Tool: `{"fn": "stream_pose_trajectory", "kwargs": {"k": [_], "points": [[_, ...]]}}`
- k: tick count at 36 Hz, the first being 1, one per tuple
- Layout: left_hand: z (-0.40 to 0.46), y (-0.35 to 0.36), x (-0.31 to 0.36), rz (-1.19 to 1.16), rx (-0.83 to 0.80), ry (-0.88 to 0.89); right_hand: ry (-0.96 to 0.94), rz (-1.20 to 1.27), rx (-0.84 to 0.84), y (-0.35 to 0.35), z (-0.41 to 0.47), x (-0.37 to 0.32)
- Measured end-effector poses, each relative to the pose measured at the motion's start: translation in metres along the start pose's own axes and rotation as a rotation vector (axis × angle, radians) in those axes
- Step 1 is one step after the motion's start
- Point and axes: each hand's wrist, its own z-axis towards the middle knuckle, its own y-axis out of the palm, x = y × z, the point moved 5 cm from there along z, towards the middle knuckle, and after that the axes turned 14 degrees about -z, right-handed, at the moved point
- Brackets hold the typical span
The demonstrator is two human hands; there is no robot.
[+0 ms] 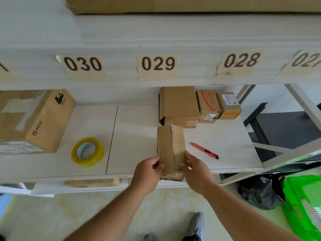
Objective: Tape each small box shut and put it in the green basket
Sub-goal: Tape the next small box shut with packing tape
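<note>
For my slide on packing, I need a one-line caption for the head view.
Both hands, left hand and right hand, grip a small cardboard box at the shelf edge, between tape roll and red cutter.

Matt brown cardboard box point(171, 150), glossy yellowish plastic tape roll point(87, 152)

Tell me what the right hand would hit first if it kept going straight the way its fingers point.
The right hand points up and left, and its fingers already grip the small box it holds with the left hand. So the box itself comes first; beyond it probably the shelf surface, though depth is unclear.
</note>
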Motion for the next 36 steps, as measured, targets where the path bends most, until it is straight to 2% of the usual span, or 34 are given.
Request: {"fn": "stream_pose_trajectory", "kwargs": {"k": [5, 10, 13, 16, 25, 30, 36], "points": [[0.006, -0.002, 0.004, 0.032, 0.021, -0.018, 0.037, -0.066, 0.043, 0.003, 0.002, -0.008], [0.006, -0.005, 0.009, -0.090, 0.119, -0.062, 0.051, 0.038, -0.019, -0.001, 0.006, 0.001], [0.004, -0.001, 0.014, -0.088, 0.083, -0.088, 0.047, 0.087, -0.021, -0.007, 0.004, 0.001], [0.004, 0.003, 0.015, -0.087, 0.011, -0.095, -0.010, 0.019, -0.024, -0.009, -0.002, -0.007], [0.008, -0.003, 0.005, -0.047, -0.002, -0.090, -0.066, -0.293, -0.030, -0.017, -0.009, -0.013], [0.006, 0.001, 0.005, -0.031, 0.020, -0.046, -0.023, -0.268, -0.044, -0.014, -0.007, -0.015], [0.009, 0.006, 0.000, 0.049, 0.047, -0.075, 0.011, -0.256, -0.006, -0.004, -0.010, -0.022]]}}
